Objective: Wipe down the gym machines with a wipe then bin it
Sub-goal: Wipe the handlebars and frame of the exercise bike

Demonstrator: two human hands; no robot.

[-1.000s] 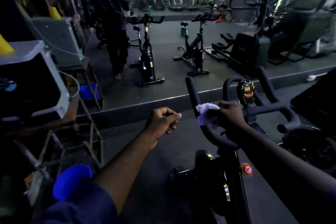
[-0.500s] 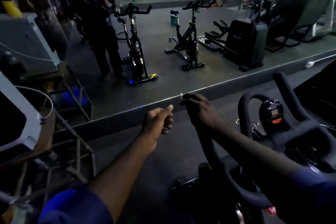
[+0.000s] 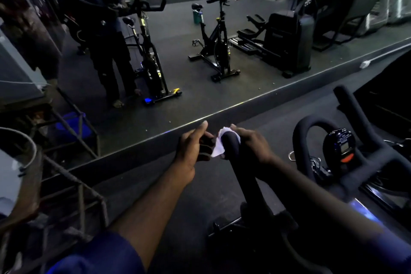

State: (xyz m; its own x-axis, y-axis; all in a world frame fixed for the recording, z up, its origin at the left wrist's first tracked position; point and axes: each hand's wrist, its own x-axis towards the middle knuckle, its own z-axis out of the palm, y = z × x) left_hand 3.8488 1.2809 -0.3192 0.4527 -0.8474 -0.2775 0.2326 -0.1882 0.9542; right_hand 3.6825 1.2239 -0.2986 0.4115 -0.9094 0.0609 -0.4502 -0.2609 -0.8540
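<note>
Wipe (image 3: 218, 148) lying wrapped over handlebar (image 3: 241, 173) tip, right hand (image 3: 251, 148) clasping it there. Left hand (image 3: 192, 145) curling at wipe's edge; pinching or merely touching, cannot tell. Wiping step seemingly going on, binning not yet due. Next move likely calling for dragging wipe down bar under firm squeeze.

The light around me is dim. A wall mirror (image 3: 182, 87) fills nine to two o'clock, with its dark base strip (image 3: 255, 109) crossing at twelve. Dark matte floor (image 3: 211, 198) lies at six. A rusty metal rack (image 3: 80, 202) stands at eight, and a blue crate (image 3: 75, 127) shows reflected at ten.
</note>
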